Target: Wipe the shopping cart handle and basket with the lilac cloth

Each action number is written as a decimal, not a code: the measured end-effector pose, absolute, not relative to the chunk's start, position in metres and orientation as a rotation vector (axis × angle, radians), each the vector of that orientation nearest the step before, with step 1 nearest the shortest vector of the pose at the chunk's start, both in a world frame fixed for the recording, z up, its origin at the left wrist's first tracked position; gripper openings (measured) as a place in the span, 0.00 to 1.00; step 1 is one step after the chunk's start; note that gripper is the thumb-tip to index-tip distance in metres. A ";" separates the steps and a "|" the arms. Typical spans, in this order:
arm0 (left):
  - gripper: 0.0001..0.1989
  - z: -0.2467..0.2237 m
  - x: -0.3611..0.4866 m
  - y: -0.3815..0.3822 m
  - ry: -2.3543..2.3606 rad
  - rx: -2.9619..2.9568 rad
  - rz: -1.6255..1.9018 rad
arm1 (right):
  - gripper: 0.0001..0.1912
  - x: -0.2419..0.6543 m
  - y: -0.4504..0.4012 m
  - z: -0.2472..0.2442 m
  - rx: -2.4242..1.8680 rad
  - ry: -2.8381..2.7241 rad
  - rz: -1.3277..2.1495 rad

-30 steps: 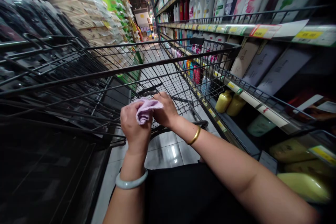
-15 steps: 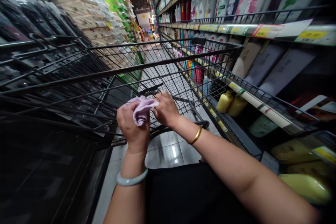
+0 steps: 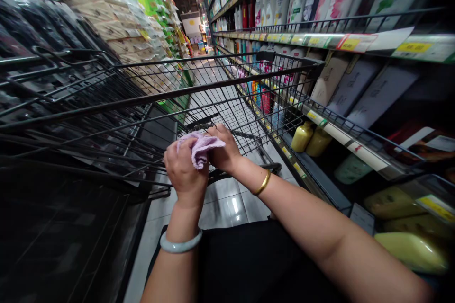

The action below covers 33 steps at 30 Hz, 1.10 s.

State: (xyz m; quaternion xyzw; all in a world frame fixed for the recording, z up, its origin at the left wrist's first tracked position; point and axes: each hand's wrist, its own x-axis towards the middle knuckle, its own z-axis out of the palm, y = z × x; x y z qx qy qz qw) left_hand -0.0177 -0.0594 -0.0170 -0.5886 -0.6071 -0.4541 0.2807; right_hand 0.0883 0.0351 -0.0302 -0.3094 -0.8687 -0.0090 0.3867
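Note:
My left hand (image 3: 186, 168) is closed around a crumpled light purple cloth (image 3: 202, 149), whose folds stick out over its top and to the right. A pale bangle (image 3: 180, 245) circles that wrist. Just beyond and to the right, my right hand (image 3: 225, 151) has its fingers curled, partly behind the cloth; what it grips is hidden. On the right wrist is a gold bracelet (image 3: 263, 182). Both hands are at the lower near side of a black wire shopping cart (image 3: 149, 98), which slants across the aisle in front of me.
Shelves (image 3: 366, 151) of bottles line the right side, with yellow bottles (image 3: 302, 136) low down near the cart. Packaged goods (image 3: 99, 14) hang on the left. A dark panel (image 3: 53, 227) stands at the lower left. Tiled floor (image 3: 223, 203) runs along the aisle.
My left hand has moved right, towards my right hand, carrying the cloth, which now covers more of the right fingers. The view has shifted slightly.

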 end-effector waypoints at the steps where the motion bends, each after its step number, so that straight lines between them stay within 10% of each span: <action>1: 0.15 -0.016 -0.017 -0.060 -1.615 -1.573 -1.233 | 0.11 0.088 0.035 -0.030 -0.788 -2.212 -0.029; 33: 0.19 -0.003 -0.036 -0.073 -1.572 -1.358 -1.531 | 0.11 0.088 0.036 -0.028 -0.738 -2.216 -0.066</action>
